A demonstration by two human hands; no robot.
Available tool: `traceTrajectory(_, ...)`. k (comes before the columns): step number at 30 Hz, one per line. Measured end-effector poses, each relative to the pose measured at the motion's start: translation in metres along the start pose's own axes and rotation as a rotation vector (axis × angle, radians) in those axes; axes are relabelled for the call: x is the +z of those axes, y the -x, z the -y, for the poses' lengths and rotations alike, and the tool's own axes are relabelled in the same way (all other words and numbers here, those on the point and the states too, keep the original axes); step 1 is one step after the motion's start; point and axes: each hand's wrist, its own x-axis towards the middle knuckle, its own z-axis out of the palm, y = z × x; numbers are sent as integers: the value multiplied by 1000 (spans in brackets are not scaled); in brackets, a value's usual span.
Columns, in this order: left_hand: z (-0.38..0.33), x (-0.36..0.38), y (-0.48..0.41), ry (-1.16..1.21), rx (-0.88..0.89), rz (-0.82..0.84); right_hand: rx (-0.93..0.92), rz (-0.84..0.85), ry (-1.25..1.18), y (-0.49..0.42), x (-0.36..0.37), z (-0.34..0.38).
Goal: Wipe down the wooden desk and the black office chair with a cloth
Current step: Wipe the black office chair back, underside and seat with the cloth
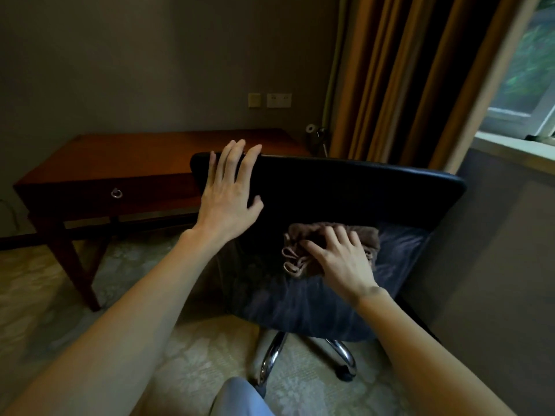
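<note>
The black office chair stands on patterned carpet, a brown cloth bunched on its seat.

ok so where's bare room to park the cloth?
Wooden desk top: bare from its left end to the left hand on the chair backrest. Chair seat: a strip right of the cloth, and the front edge. Seat's middle is crowded: right hand presses the cloth.

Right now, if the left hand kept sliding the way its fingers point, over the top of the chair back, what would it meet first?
Probably the wooden desk: the left hand points up over the chair back toward it, though depth is unclear.
</note>
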Motion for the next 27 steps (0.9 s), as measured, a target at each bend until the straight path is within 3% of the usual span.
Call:
traceTrajectory(3,-4,-3,0,30,-86,40,-21,23,-7,-4,-17,4)
traceTrajectory(5,-11,-7,0,-2,-107,42,-30,-61,-24,-5,-38,7)
traceTrajectory(10,-38,-17,-13,-44,257,46,32,-426,-13,-7,-99,0)
traceTrajectory(13,-56,-17,-29,85,317,68,111,-500,41,-14,-127,-17)
traceTrajectory(17,-60,-9,-34,88,262,34,215,-476,105,-13,-120,-39)
traceTrajectory(23,-63,-2,-33,103,212,-22,189,-473,33,-7,-45,-31)
traceTrajectory(27,-63,1,-33,125,199,-47,45,-139,-19,12,18,4)
